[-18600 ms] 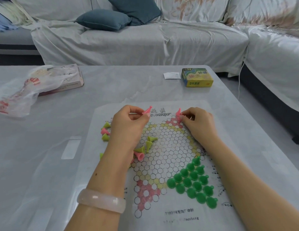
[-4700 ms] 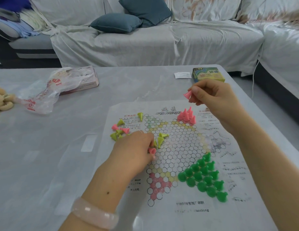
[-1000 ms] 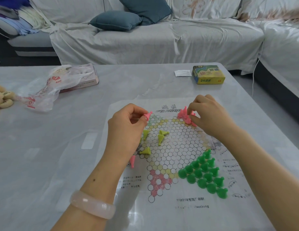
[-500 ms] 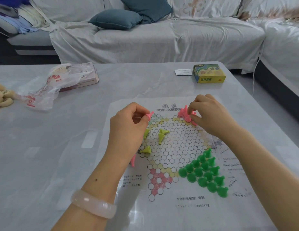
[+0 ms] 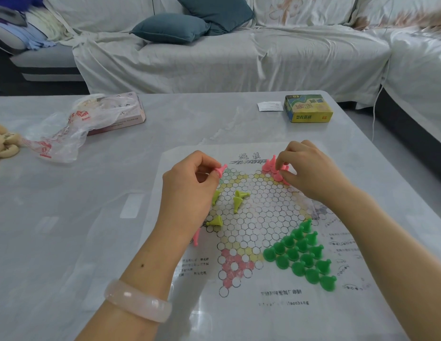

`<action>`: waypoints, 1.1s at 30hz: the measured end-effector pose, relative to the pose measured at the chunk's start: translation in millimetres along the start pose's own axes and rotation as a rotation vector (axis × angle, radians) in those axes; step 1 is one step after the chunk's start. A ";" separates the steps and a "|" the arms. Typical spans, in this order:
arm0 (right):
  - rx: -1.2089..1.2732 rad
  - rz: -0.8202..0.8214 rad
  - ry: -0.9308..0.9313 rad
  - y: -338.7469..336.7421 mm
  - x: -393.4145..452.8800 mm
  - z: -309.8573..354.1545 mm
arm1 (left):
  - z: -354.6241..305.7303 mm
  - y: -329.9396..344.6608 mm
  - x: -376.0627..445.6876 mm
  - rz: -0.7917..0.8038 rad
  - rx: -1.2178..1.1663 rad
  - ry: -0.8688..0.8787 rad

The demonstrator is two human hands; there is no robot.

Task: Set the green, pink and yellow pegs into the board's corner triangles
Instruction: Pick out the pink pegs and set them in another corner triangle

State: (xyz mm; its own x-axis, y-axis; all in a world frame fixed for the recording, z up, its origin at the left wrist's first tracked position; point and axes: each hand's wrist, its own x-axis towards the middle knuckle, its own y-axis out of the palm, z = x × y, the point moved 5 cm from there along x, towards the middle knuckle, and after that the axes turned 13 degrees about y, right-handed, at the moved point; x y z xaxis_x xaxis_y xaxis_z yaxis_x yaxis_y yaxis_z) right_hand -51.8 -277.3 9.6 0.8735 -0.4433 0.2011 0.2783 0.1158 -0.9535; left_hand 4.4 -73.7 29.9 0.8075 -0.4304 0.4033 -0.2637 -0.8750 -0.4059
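Left hand (image 5: 190,185) pinches a pink peg (image 5: 221,169) over the board (image 5: 254,217); right hand (image 5: 310,173) pinches among pink ones (image 5: 270,164). Probably light, hard, tippy plastic, so take the stem.

Ten green pegs (image 5: 300,252), four yellow pegs (image 5: 239,198)

A pale grey marbled table (image 5: 165,124) carries the paper board (image 5: 259,230) at its centre. At eleven o'clock a crumpled plastic bag (image 5: 59,134) lies over a flat pink box (image 5: 126,116); at one o'clock sit a yellow-green box (image 5: 308,109) and a white slip (image 5: 270,106).
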 end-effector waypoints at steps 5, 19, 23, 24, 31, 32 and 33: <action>-0.009 0.020 0.000 0.8 0.1 -2.0 | 0.2 0.6 0.3 0.008 0.004 -0.008; 0.409 0.100 -0.134 -29.2 -10.4 55.3 | 4.8 3.2 -0.6 0.018 -0.114 -0.098; 0.546 0.188 -0.140 -24.0 -14.6 70.6 | 5.9 1.8 1.3 0.025 -0.166 -0.089; 0.598 0.212 -0.127 -22.3 -15.1 72.1 | 6.0 1.5 1.4 0.027 -0.172 -0.085; 0.806 0.222 -0.082 -20.7 -14.9 77.9 | 6.6 -2.0 2.4 0.059 -0.099 -0.050; 0.818 0.219 -0.076 -20.3 -14.4 77.7 | 6.7 -3.0 3.3 0.080 -0.073 -0.044; 0.835 0.215 -0.063 -20.0 -13.7 76.5 | 7.4 -4.6 4.2 0.106 -0.039 -0.039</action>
State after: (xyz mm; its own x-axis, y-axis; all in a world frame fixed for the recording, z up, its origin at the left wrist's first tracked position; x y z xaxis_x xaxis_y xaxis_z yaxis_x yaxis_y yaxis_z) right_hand -38.7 -205.5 43.1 0.9547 -0.2891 0.0707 0.2847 0.8176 -0.5004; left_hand 12.9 -69.9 27.5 0.7940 -0.5125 0.3270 -0.3684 -0.8335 -0.4119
